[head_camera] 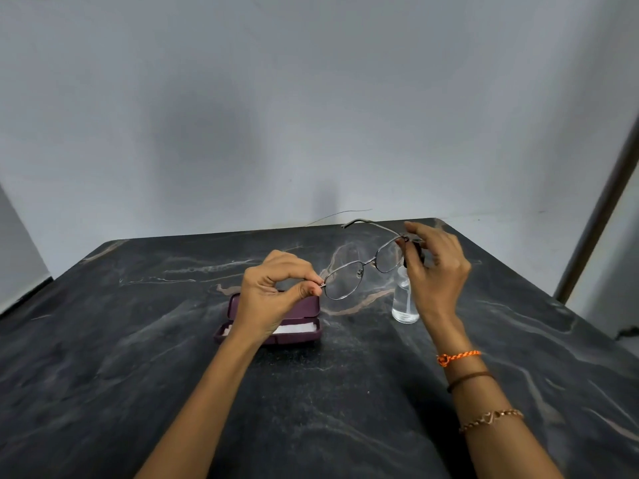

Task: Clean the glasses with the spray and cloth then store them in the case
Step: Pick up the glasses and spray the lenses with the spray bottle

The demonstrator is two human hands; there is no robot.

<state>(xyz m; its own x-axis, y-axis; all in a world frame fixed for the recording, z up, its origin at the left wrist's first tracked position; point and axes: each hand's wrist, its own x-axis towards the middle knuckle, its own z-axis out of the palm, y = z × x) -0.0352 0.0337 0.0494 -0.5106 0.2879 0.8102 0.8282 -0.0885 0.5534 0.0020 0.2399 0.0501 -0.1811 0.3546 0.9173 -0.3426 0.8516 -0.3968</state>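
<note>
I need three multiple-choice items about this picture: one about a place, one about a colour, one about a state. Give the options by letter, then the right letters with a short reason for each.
1. Where is the spray bottle standing?
A. On the table, behind the right hand
B. Inside the case
C. On the floor

2. What colour is the case?
A. Yellow
B. Dark purple
C. White

3. In what state is the case?
A. Closed
B. Open, with a white cloth inside
C. Open, with the glasses inside

Answers:
1. A: the bottle stands upright on the dark table, partly hidden by the right hand.
2. B: its lid and base are dark purple.
3. B: the lid is raised and the white cloth lies in the base, while both hands, the left hand too, pinch the glasses above the table.
</note>
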